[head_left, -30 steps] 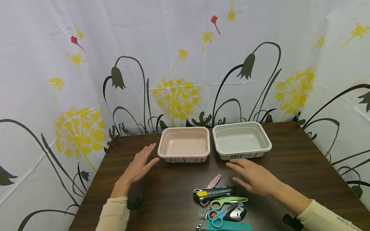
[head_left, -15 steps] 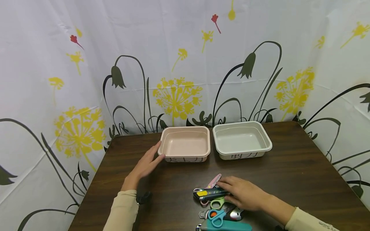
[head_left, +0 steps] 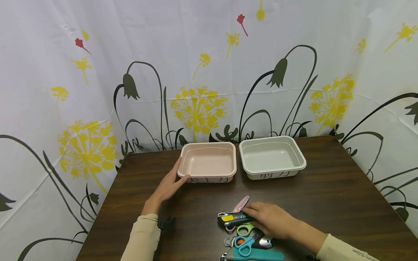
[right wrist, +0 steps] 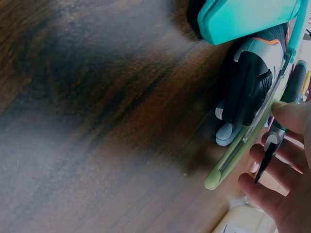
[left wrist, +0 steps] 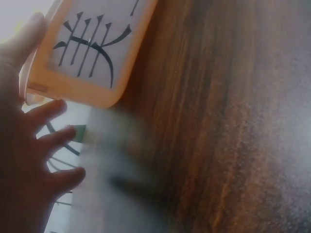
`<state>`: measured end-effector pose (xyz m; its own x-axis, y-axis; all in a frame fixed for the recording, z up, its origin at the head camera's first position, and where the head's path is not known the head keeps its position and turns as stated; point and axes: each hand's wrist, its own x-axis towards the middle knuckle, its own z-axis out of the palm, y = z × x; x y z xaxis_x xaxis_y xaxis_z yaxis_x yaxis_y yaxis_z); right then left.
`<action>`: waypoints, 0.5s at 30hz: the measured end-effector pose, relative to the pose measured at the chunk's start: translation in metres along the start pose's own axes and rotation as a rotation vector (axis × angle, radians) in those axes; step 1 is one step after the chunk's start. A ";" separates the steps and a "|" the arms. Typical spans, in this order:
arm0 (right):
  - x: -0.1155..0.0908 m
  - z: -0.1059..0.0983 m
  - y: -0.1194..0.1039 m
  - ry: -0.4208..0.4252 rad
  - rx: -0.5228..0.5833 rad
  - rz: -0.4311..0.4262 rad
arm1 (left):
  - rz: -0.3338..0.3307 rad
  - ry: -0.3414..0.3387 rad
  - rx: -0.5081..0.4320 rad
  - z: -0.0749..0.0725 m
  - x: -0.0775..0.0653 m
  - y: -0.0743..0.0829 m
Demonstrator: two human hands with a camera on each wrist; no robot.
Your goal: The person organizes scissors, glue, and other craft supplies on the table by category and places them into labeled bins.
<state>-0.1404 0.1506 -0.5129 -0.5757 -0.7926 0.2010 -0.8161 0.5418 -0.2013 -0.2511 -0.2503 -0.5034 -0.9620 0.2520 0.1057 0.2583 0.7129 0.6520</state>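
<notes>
My left hand (head_left: 166,186) touches the left end of a pink rectangular box (head_left: 209,161), fingers fairly straight, thumb at the front rim. In the left wrist view the hand (left wrist: 29,141) has spread fingers beside the box's printed side (left wrist: 80,73). My right hand (head_left: 272,219) holds the right end of a black and yellow utility knife (head_left: 228,218); the right wrist view has the thumb in front of it and fingers behind. Pink-handled scissors (head_left: 241,204) lie just behind the knife. Green scissors (head_left: 243,230) lie in front, partly hidden by the hand.
A pale grey-green box (head_left: 272,156) stands right of the pink one. Closer to me lie light-blue scissors (head_left: 244,247), a black-and-white cutter (head_left: 266,242) and a teal tool (head_left: 256,255). A flowered curtain (head_left: 196,72) hangs behind the brown table (head_left: 326,188).
My left hand has moved right and reached the pink box. My right hand has come down from before the grey-green box onto the utility knife in the pile.
</notes>
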 end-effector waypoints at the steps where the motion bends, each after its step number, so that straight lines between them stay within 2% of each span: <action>1: 0.000 0.000 0.000 0.002 -0.003 -0.001 | 0.000 0.000 -0.001 0.000 0.000 0.000; 6: 0.002 0.000 -0.003 0.006 -0.005 0.009 | -0.010 0.009 -0.021 0.002 -0.001 0.001; 15: 0.005 -0.002 -0.005 0.036 -0.028 -0.023 | -0.011 0.020 -0.055 0.006 0.000 -0.001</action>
<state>-0.1390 0.1445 -0.5086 -0.5579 -0.7945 0.2399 -0.8299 0.5317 -0.1691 -0.2507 -0.2470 -0.5090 -0.9664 0.2306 0.1133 0.2432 0.6782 0.6935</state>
